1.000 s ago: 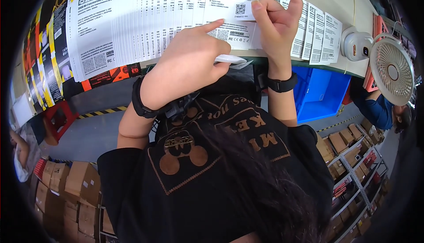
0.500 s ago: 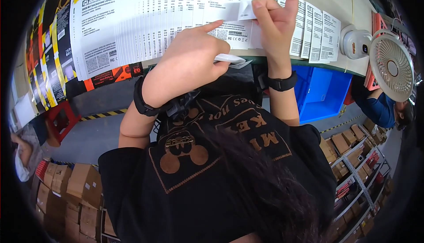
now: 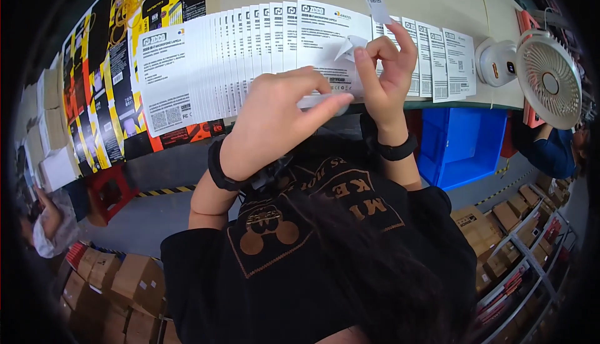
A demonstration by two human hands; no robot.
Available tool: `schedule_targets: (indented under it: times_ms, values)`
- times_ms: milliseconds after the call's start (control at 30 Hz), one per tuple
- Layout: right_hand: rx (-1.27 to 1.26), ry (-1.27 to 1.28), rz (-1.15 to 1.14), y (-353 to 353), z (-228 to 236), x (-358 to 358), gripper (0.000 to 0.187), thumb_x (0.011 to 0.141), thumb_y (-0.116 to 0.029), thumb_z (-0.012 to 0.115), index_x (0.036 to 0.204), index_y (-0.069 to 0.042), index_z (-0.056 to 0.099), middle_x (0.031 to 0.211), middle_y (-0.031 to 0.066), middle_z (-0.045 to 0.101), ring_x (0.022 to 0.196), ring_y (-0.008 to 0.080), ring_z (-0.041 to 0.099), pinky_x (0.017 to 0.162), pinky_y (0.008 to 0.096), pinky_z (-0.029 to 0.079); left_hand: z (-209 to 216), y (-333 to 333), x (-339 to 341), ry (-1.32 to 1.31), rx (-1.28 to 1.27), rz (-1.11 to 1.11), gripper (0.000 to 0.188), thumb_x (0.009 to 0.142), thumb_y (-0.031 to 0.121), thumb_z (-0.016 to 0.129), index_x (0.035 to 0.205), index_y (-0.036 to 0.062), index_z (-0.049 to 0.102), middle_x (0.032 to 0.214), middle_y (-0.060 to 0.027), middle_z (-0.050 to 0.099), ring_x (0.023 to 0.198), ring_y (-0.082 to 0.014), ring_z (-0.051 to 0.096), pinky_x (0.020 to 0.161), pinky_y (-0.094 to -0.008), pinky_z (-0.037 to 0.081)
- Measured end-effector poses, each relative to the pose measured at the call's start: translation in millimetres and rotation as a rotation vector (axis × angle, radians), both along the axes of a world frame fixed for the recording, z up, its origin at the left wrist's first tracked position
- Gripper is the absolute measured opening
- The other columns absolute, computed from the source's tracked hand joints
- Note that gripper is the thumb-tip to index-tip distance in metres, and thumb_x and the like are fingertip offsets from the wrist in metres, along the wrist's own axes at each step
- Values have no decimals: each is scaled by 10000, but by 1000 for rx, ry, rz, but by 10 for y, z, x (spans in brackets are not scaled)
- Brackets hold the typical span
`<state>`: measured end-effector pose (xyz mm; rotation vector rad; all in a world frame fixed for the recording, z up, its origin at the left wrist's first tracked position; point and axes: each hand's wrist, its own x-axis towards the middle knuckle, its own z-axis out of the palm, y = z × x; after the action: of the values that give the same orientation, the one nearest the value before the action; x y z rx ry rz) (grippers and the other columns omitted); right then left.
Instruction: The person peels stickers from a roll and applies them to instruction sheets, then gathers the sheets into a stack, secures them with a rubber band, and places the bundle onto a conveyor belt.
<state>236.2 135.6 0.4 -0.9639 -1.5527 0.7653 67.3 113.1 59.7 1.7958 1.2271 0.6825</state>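
Observation:
A long overlapping row of white printed cards (image 3: pixel 200 69) lies along the table. Over its right part my right hand (image 3: pixel 387 72) is raised, thumb and fingers pinching a small creased white label (image 3: pixel 351 48). Another label (image 3: pixel 375 3), with a square code on it, stands at a fingertip of the same hand and looks stuck there. Just left of it, my left hand (image 3: pixel 278 116) curls closed around a flat white piece (image 3: pixel 317 99), mostly hidden by the fingers; its kind is unclear. Both hands are above the near edge of the cards, apart from each other.
Black, yellow and red printed boxes (image 3: pixel 112 94) cover the table's left, with yellow bands (image 3: pixel 134 0) on top. A white round device (image 3: pixel 495 61) and a fan (image 3: pixel 551 83) stand at the right. Below the edge sits a blue bin (image 3: pixel 465 147). Other people are at both sides.
My left hand has drawn back from the label in my right hand, and its pointing finger has curled in. The coded label at my right fingertip now shows fully. The view has shifted.

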Motion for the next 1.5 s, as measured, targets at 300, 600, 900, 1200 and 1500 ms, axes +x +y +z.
schedule_targets:
  times_ms: [300, 600, 900, 1200, 1500]
  values:
    - [-21, 1, 77, -122, 69, 93, 508, 795, 21, 540, 1247, 0, 308, 653, 6, 484, 599, 61, 417, 577, 186, 331, 92, 84, 200, 321, 269, 115, 269, 693, 270, 710, 735, 28, 600, 549, -104, 549, 499, -221, 548, 461, -265, 395]
    - [-138, 86, -42, -53, -50, 137, 468, 820, -38, 534, 1249, -32, 344, 631, -1, 497, 551, 58, 430, 525, 179, 357, 259, 91, 140, 473, 137, -91, 188, 760, 213, 630, 849, 48, 616, 552, -94, 576, 477, -243, 561, 455, -303, 428]
    - [-317, 94, 29, -65, 2, 37, 587, 774, -2, 607, 1271, -7, 293, 617, -50, 400, 575, 15, 376, 546, 147, 333, 331, 132, 52, 341, 124, 56, 136, 763, 100, 636, 863, 13, 608, 471, -32, 465, 412, -119, 404, 408, -258, 310]
    - [-304, 183, -52, -56, -99, -50, 597, 740, 13, 634, 1246, -39, 321, 573, -43, 353, 540, 26, 373, 510, 150, 333, 223, 340, 223, 636, 32, -157, 194, 732, 192, 688, 771, 18, 610, 413, -21, 372, 391, -60, 323, 390, -246, 244]
    - [-324, 185, -63, -50, -102, -65, 589, 740, 14, 638, 1241, -47, 335, 557, -43, 351, 536, 19, 386, 494, 143, 344, 29, 340, 253, 505, -106, 23, 238, 728, 304, 665, 685, 75, 612, 488, -62, 527, 432, -221, 526, 418, -302, 391]
